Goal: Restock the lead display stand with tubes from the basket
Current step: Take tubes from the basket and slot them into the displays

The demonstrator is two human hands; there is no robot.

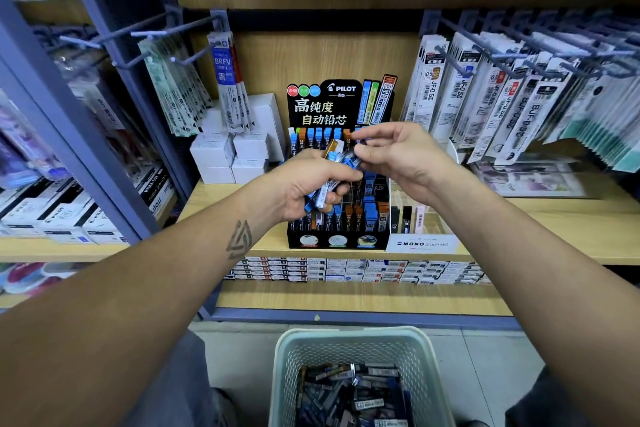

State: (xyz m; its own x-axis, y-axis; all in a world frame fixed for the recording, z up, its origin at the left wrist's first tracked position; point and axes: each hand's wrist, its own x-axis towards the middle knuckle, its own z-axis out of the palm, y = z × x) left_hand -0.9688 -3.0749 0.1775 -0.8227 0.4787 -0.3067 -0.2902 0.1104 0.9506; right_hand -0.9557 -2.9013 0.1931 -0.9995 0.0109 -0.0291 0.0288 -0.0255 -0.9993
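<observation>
Left hand (304, 184) fingers being curled round bunch of tubes (334, 166), long axes tilted up-right. Top tube being pinched by right hand (398, 156) fingertips. Display stand (337, 218) sitting right behind; basket (356, 343) below.

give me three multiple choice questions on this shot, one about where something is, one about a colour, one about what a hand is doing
1. Where is the basket?
A. on the floor below the shelf
B. on the top shelf
C. hung on a peg

2. What colour is the lead display stand?
A. white
B. black
C. red

3. What is the left hand doing?
A. resting open on the shelf
B. gripping a bunch of tubes
C. lifting the basket

Answers:
1 A, it sits low by the person's legs.
2 B, its base and header card are black.
3 B, fingers curl round several tubes while the right hand pinches one.
</observation>
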